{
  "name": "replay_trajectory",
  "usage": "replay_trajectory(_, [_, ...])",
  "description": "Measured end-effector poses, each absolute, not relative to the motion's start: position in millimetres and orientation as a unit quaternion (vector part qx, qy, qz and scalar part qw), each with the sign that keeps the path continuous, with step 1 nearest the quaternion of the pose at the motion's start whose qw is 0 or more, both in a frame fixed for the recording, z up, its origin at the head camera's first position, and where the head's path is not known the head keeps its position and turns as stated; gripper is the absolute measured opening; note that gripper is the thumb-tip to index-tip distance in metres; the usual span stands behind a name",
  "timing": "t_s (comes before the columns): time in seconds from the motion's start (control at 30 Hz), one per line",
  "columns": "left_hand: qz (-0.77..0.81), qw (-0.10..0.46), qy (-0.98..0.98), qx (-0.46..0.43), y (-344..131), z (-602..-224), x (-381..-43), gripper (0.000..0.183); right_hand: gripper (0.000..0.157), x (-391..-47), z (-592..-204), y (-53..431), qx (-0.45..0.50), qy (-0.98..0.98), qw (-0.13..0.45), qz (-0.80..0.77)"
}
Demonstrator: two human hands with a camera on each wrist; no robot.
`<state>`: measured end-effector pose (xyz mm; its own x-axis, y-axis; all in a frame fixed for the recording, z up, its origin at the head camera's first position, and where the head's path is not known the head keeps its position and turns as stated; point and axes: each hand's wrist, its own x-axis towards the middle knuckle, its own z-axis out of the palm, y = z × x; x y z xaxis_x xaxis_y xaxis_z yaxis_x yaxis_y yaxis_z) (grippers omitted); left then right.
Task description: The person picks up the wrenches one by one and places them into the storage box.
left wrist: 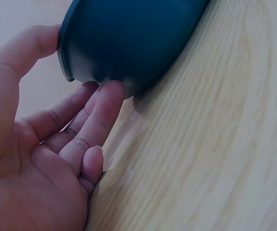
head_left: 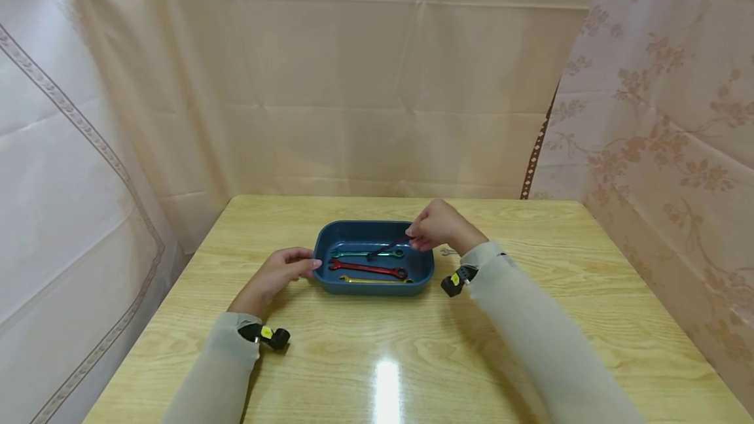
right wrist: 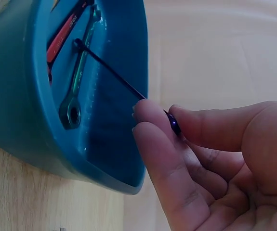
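Note:
On the table sits a blue plastic basin (head_left: 325, 288) holding a green wrench (head_left: 347, 254), a red wrench (head_left: 368, 268) and a yellow wrench (head_left: 377, 281). With thumb on the rim and fingers against the outer wall, my left hand (head_left: 281, 273) grips the basin's left end. My right hand (head_left: 438, 224) is above the basin's right end. Between thumb and fingers it pinches one end of a dark purple wrench (right wrist: 116, 74). That wrench slants down into the basin, its lower end over the green wrench; whether they touch I cannot tell.
A silver wrench (head_left: 449, 251) lies on the wooden table (head_left: 353, 352) right of the basin, partly hidden by my right wrist. A beige curtain (head_left: 330, 97) hangs behind the table, and a flowered curtain (head_left: 677, 123) hangs on the right.

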<state>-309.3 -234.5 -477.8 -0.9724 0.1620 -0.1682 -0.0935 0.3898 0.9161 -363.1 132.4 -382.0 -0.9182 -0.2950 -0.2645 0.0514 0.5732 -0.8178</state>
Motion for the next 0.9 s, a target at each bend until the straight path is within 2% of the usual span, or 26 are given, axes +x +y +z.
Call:
replay_trajectory(0.2, [0.550,0.118,0.826,0.016,-235,-477,-308,0.056,0.015,-362,-384,127,-0.076,0.871,0.195,-0.444])
replay_trajectory(0.53, [0.551,0.115,0.827,0.015,-235,-476,-308,0.055,0.025,-364,-386,113,-0.105,0.892,0.218,-0.382])
replay_trajectory(0.9, [0.551,0.122,0.825,0.010,-235,-477,-309,0.052,0.031,-371,-388,103,-0.114,0.903,0.264,-0.320])
